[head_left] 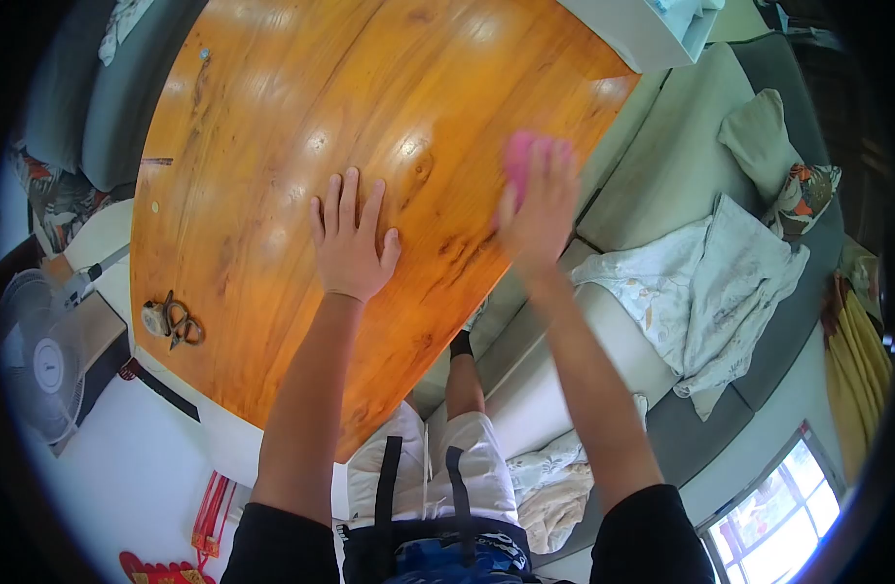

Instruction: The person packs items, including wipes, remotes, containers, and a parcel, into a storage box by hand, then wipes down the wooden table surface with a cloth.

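My left hand (354, 251) lies flat on the glossy wooden table (262, 214), its fingers spread and holding nothing. Toward the table's right edge, my right hand (545, 216) is wrapped over a pink cloth (516, 161). Motion blurs this hand and the cloth, so the cloth's exact shape is unclear, and part of it is hidden under the fingers. Whether the cloth presses on the wood at this instant cannot be made out.
Scissors (182, 323) and a small roll of tape (154, 318) lie near the table's left edge. A white box (652, 34) sits at the far right corner. Along the right runs a sofa (695, 127) with a crumpled light blanket (681, 292). A fan (43, 355) stands at left.
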`<state>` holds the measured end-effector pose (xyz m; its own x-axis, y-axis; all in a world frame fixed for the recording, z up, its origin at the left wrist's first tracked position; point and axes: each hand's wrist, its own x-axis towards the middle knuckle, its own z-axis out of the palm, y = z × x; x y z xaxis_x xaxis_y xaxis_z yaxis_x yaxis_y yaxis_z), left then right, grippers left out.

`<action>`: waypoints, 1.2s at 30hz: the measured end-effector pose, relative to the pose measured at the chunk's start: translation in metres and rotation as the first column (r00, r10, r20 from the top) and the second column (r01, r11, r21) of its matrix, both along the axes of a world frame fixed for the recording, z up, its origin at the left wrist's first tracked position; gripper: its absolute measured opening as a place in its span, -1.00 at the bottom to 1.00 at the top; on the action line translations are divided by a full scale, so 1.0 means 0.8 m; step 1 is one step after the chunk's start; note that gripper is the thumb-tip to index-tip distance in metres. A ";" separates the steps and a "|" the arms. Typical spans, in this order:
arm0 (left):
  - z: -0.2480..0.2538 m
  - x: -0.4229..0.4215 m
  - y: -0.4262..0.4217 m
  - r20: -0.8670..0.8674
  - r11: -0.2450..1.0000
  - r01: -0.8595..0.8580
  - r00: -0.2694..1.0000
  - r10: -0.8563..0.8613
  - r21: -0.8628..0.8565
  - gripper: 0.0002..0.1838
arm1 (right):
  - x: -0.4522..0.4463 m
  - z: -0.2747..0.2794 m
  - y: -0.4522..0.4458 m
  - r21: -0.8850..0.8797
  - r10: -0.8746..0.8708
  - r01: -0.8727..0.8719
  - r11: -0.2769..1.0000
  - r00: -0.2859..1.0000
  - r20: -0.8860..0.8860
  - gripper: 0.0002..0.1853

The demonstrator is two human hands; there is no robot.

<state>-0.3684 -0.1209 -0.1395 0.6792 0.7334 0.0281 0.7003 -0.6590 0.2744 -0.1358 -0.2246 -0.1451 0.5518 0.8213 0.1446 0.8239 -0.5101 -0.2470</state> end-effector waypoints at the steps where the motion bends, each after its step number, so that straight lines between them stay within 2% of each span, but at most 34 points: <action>1: 0.000 0.000 0.001 -0.002 1.000 0.005 1.000 -0.005 -0.002 -0.35 | -0.036 0.007 -0.017 -0.042 0.005 -0.008 0.999 0.998 -0.055 -0.29; 2: 0.000 -0.001 0.002 -0.003 1.000 0.012 1.000 -0.012 -0.005 -0.35 | -0.067 0.013 -0.031 -0.085 0.005 -0.015 0.996 0.994 -0.109 -0.28; 6: -0.003 -0.001 0.002 -0.041 1.000 0.025 0.999 -0.025 0.007 -0.33 | -0.138 0.010 -0.056 -0.081 -0.059 0.048 0.996 0.989 -0.134 -0.26; 12: -0.014 -0.004 0.006 0.017 0.998 0.064 0.998 -0.064 0.028 -0.34 | -0.206 0.010 -0.082 -0.103 -0.036 0.021 0.994 0.989 -0.145 -0.23; 15: -0.022 -0.008 0.015 0.109 0.997 0.079 0.991 -0.079 0.004 -0.39 | -0.245 0.014 -0.102 -0.106 -0.004 -0.014 0.994 0.986 -0.169 -0.21; 17: -0.013 -0.028 0.015 0.221 0.985 0.142 0.968 -0.117 -0.099 -0.40 | -0.274 0.017 -0.115 -0.100 0.026 -0.046 0.994 0.981 -0.194 -0.20; 18: -0.008 -0.038 0.016 0.279 0.973 0.178 0.951 -0.133 -0.144 -0.40 | -0.291 0.019 -0.123 -0.117 0.055 -0.082 0.990 0.975 -0.215 -0.20; 20: -0.001 -0.075 -0.011 0.340 0.978 0.139 0.937 -0.080 -0.156 -0.41 | -0.326 0.023 -0.146 -0.151 0.110 -0.152 0.977 0.961 -0.255 -0.21; 23: -0.001 -0.141 -0.072 0.379 0.988 0.072 0.925 -0.016 -0.135 -0.41 | -0.366 0.014 -0.186 -0.104 0.309 -0.347 0.932 0.912 -0.271 -0.22; 27: 0.007 -0.218 -0.135 0.200 0.988 -0.030 0.978 0.060 -0.149 -0.38 | -0.291 0.022 -0.168 -0.128 0.472 -0.532 0.837 0.821 -0.320 -0.25; 29: 0.006 -0.237 -0.151 0.111 0.985 -0.068 0.990 0.087 -0.161 -0.34 | -0.236 0.002 -0.140 -0.020 0.316 -0.320 0.947 0.943 -0.104 -0.28; 31: 0.002 -0.236 -0.156 0.068 0.985 -0.081 0.993 0.092 -0.151 -0.34 | -0.177 0.000 -0.100 -0.051 0.107 -0.113 0.992 0.987 -0.116 -0.29; 34: 0.000 -0.236 -0.163 -0.017 0.985 -0.106 0.994 0.105 -0.133 -0.31 | -0.172 0.004 -0.063 -0.051 -0.033 0.033 0.998 0.999 0.001 -0.34; 36: -0.001 -0.233 -0.164 -0.062 0.985 -0.114 0.992 0.106 -0.130 -0.31 | -0.235 0.009 -0.068 -0.095 0.117 -0.125 0.988 0.990 -0.081 -0.33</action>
<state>-0.5550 -0.2519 -0.1400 0.5921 0.7985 -0.1091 0.7827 -0.5375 0.3139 -0.3240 -0.2789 -0.1376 0.4535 0.8910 0.0211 0.8622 -0.4326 -0.2637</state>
